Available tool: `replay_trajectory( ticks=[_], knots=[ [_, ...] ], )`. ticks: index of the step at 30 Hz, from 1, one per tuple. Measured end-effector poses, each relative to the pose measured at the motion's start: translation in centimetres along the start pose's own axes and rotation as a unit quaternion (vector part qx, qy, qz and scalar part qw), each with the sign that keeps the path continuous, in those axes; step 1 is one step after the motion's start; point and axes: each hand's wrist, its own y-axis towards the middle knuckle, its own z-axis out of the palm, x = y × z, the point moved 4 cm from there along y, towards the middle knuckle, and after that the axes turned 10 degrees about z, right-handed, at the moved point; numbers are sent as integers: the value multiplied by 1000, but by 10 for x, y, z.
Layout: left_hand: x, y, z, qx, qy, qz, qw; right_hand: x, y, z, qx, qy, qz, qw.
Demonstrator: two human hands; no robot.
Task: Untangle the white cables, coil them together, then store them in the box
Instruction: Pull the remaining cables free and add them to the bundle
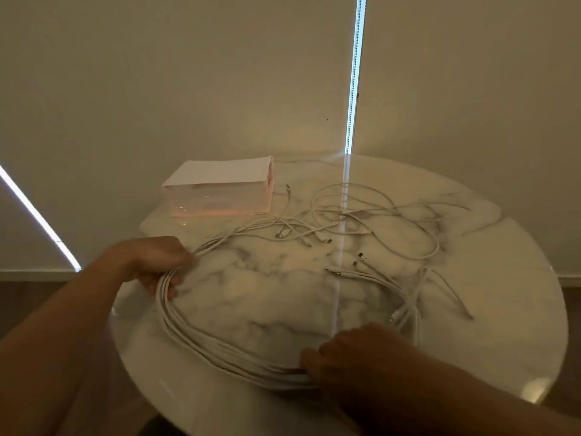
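Several white cables lie gathered in a wide loop on the round marble table. My left hand grips the bundle at the loop's left side, fingers curled round the strands. At the near edge my right hand holds the same bundle with curled fingers. Loose cable ends with plugs trail in a tangle across the far middle of the table. A pale pink box with a white top stands at the far left of the table, apart from both hands.
The table stands against light roller blinds with a bright vertical gap between them. The loop's right side runs close to the table's right part. Bare marble shows inside the loop and along the right rim.
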Motion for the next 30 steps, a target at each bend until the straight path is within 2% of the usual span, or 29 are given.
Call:
replay_trajectory(
  ticks=[2, 4, 6, 9, 11, 16, 21, 24, 26, 30],
  knots=[
    [-4, 2, -8, 6, 154, -19, 988, 1, 1, 3, -28, 19, -10, 999],
    [-16, 8, -15, 8, 278, -25, 960, -7, -9, -3, -63, 33, -11, 997],
    [-36, 25, -16, -32, 328, 41, 943, -22, -22, -15, -92, 23, -5, 996],
    [-67, 58, -1, -84, 305, 184, 931, -47, -30, -19, -42, -1, 15, 999],
    [-76, 75, 14, -98, 303, 227, 920, -51, -29, -17, -5, 20, 19, 1000],
    [-74, 85, 25, -165, 207, 276, 924, -46, -33, -10, 51, 106, 0, 993],
    [-74, 84, 36, -206, 224, 316, 899, -38, -32, 8, 71, 112, -27, 991],
    [-72, 78, 29, -245, 183, 325, 895, -28, -27, 9, 100, 62, -65, 991],
    [-74, 72, 24, -279, 154, 346, 882, -21, -24, 7, 60, 51, -90, 993],
    [-78, 54, 13, -355, 47, 379, 853, -25, -27, 20, 11, 75, -55, 996]
  ],
)
